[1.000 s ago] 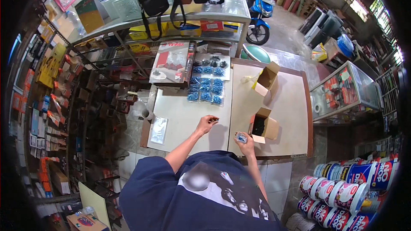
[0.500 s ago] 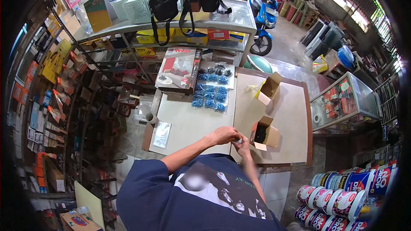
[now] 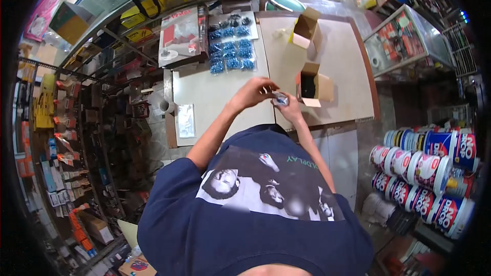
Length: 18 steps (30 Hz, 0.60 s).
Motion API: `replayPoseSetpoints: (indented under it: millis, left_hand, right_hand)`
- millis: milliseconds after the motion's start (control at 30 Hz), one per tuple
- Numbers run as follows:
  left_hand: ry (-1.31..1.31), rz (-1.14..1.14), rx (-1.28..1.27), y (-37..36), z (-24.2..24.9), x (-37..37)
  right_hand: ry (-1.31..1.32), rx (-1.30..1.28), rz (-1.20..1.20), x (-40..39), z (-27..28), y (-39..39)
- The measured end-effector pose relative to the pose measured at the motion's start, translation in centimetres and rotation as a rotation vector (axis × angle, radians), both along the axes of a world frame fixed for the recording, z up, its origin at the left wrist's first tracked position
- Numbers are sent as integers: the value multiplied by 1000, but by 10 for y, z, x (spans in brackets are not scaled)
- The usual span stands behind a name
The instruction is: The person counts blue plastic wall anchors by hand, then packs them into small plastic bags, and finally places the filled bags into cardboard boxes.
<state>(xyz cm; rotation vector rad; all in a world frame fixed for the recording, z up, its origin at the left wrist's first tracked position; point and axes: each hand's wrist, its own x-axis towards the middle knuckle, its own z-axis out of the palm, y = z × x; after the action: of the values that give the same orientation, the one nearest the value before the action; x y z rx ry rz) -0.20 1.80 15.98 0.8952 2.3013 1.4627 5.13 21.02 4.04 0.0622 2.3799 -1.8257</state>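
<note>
A small clear plastic bag with blue contents (image 3: pixel 281 100) is gripped in my right hand (image 3: pixel 291 109), close over the table's near edge. My left hand (image 3: pixel 254 93) arches in from the left, its fingers curled and their tips pinching at the bag's upper end. Just right of my hands, an opened cardboard box (image 3: pixel 309 86) holds dark small pieces, its flaps folded out. Farther back on the table are rows of clear bags filled with blue pieces (image 3: pixel 232 51). A stack of flat clear plastic bags (image 3: pixel 186 121) lies at the table's left edge.
A second opened box (image 3: pixel 305 29) stands at the back right of the table (image 3: pixel 337 46). The red and grey Vinilex box (image 3: pixel 180 38) is at the back left. Stacked paint pails (image 3: pixel 432 171) stand right, a glass cabinet (image 3: pixel 404 41) beyond, and crowded shelves (image 3: pixel 66 138) left.
The view has tilted downward, so the table sits higher in it. My left hand has lifted and opened its fingers slightly, and more of the small bag shows in my right hand.
</note>
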Motion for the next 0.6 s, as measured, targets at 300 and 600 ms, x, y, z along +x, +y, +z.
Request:
replayPoseSetpoints:
  millis: [300, 600]
  left_hand:
    - [-50, 16, 70, 17, 6, 5]
    - [-68, -77, 39, 38, 10, 16]
  right_hand:
    - [-19, -99, -9, 8, 17, 4]
    - [22, -717, 127, 1, -10, 16]
